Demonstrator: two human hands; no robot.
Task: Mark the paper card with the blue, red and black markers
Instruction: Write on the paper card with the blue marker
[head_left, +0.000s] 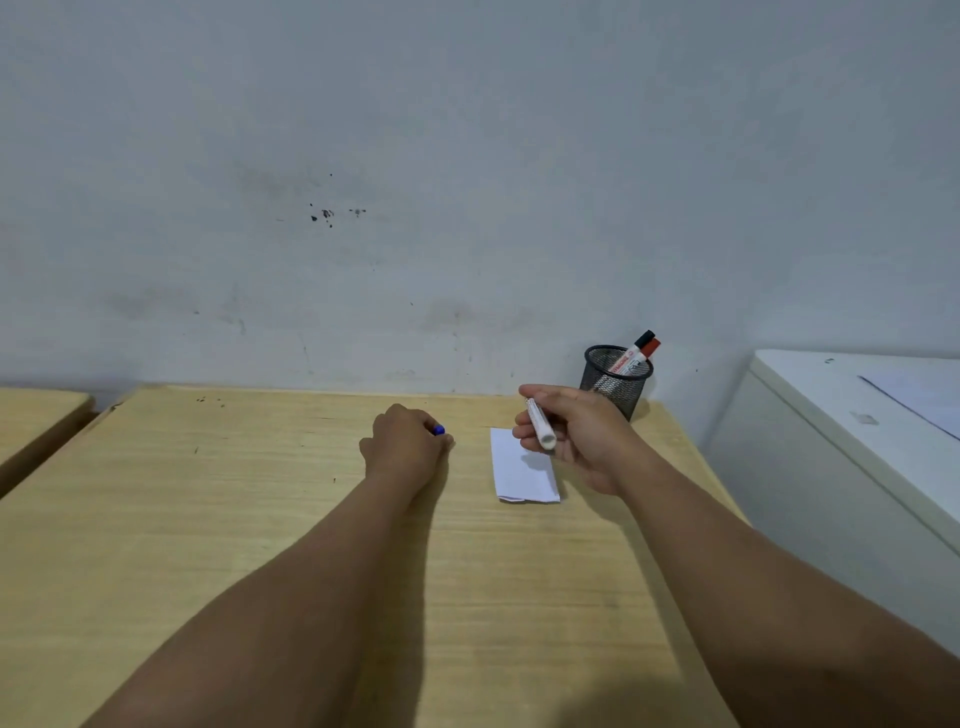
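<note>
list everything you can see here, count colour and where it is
paper card: one, white, flat on the desk, right of centre
marker body: one, white, uncapped, in the right hand above the card
blue cap: one, in the left hand
markers: two, red and black caps, standing in the holder
mesh holder: one, black, back right of the desk
desk: one, light wood
cabinet: one, white, right of the desk
left hand: closed, resting on the desk
right hand: holding the marker body

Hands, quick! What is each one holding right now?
Left hand: fingers closed around a blue cap.
Right hand: fingers closed on a white marker, above the paper card.
</note>
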